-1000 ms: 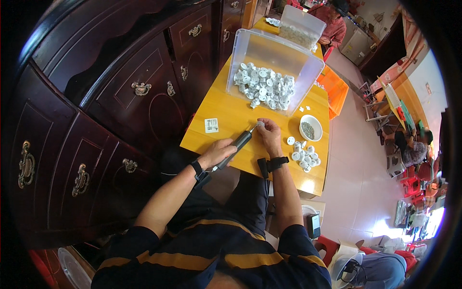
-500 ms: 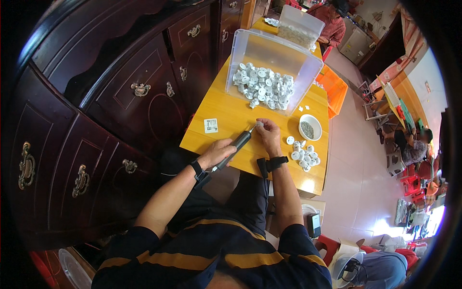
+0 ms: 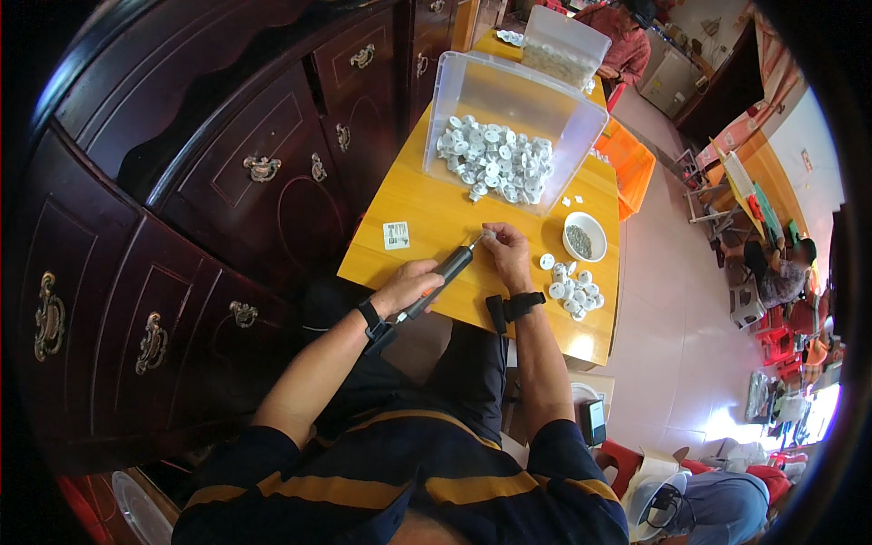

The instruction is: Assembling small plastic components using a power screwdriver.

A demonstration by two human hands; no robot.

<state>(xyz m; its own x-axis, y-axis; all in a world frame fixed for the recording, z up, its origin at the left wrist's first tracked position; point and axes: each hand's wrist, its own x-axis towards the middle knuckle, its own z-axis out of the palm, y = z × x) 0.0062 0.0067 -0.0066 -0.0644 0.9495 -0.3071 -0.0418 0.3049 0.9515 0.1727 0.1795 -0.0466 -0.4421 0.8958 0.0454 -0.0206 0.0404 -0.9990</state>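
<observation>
My left hand is wrapped round a dark electric screwdriver, its bit pointing up and to the right. The bit's tip meets a small white plastic part pinched in the fingers of my right hand; the fingers cover most of that part. To the right of my right hand, a loose pile of round white plastic pieces lies on the wooden table. Behind the pile stands a white bowl with many small grey metal bits, likely screws, too small to make out singly.
A clear plastic bin tipped toward me holds many white pieces, some spilling at its mouth. A white printed label lies at the table's left. Dark wooden cabinets line the left side. An orange crate stands beyond the right edge; other people sit farther off.
Both hands hold the same pose, the screwdriver's tip still at the white part. The view has shifted only slightly.
</observation>
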